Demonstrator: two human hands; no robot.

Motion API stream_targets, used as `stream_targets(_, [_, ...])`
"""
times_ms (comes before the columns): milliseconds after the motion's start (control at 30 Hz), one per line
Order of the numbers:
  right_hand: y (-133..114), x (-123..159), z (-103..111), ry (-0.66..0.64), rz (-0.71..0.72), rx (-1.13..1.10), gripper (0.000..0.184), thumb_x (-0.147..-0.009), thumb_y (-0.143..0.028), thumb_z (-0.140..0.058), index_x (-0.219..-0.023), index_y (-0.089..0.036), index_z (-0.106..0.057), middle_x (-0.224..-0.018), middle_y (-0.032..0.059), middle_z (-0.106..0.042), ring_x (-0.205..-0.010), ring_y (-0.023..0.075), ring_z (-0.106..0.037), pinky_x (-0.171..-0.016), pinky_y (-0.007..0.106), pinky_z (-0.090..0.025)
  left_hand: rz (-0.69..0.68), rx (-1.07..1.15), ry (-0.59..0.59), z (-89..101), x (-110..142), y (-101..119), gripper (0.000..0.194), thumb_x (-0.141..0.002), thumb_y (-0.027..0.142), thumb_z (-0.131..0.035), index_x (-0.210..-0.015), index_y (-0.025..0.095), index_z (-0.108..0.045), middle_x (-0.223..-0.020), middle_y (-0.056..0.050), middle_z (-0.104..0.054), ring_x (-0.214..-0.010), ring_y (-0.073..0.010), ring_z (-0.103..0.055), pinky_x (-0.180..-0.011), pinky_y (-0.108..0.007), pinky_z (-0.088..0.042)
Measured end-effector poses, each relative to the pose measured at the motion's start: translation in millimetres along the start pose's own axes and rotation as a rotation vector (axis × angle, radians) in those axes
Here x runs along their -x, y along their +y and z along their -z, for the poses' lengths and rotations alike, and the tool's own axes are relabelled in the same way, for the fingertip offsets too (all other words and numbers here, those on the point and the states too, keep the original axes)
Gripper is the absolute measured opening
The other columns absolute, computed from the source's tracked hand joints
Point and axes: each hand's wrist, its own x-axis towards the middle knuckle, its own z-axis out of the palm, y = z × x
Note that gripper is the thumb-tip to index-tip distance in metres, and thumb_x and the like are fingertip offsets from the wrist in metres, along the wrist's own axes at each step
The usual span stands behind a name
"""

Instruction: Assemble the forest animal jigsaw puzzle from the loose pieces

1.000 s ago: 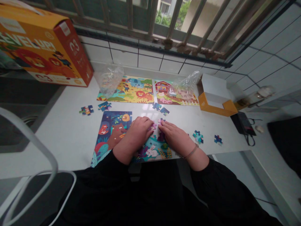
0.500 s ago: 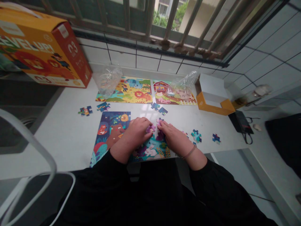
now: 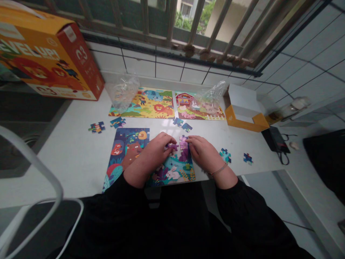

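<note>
Doing a kids' jigsaw on a white counter (image 3: 67,165). My left hand (image 3: 151,158) is curled down over a purple jigsaw piece (image 3: 171,146), pinching it against the half-built forest puzzle (image 3: 129,151). My right hand (image 3: 205,154) lies open and flat, fingertips right beside a pink piece (image 3: 183,142) in that same puzzle. Loose pieces (image 3: 225,155) sit off to the right, and two finished puzzles (image 3: 142,103) lie farther up, under clear plastic bags (image 3: 122,92).
</note>
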Motion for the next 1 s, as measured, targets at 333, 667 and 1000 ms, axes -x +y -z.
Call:
stream_targets(333, [11, -18, -1, -0.034, 0.067, -0.016, 0.021, -0.102, -0.015, -0.068, -0.119, -0.022, -0.08, -0.135, 0.013, -0.078, -0.125, 0.029, -0.071, -0.111, 0.049, -0.057, 0.0, -0.003, -0.01, -3.5, -1, -2, 0.022, -0.095, 0.009, -0.063, -0.109, 0.022, -0.074, -0.113, -0.007, -0.07, -0.11, -0.0237, -0.069, -0.102, -0.041, -0.059])
stream_targets(667, [17, -26, 7, -0.106, 0.126, -0.053, 0.023, -0.102, -0.015, -0.068, -0.122, -0.022, -0.077, -0.131, 0.0128, -0.077, -0.123, 0.0288, -0.071, -0.111, 0.05, -0.055, -0.081, -0.164, -0.106, -5.8, 1, 0, 0.027, -0.102, 0.014, -0.06, -0.121, 0.021, -0.077, -0.124, -0.012, -0.07, -0.111, -0.0268, -0.068, -0.1, -0.043, -0.058])
stream_targets(1000, [19, -26, 8, -0.104, 0.076, -0.044, 0.032, -0.097, -0.015, -0.075, -0.129, -0.02, -0.074, -0.128, 0.0129, -0.079, -0.122, 0.0306, -0.072, -0.111, 0.05, -0.056, -0.215, -0.295, -0.193, -20.3, 5, 10, 0.033, -0.111, 0.028, -0.056, -0.14, 0.027, -0.072, -0.155, -0.008, -0.069, -0.141, -0.0329, -0.06, -0.117, -0.056, -0.045])
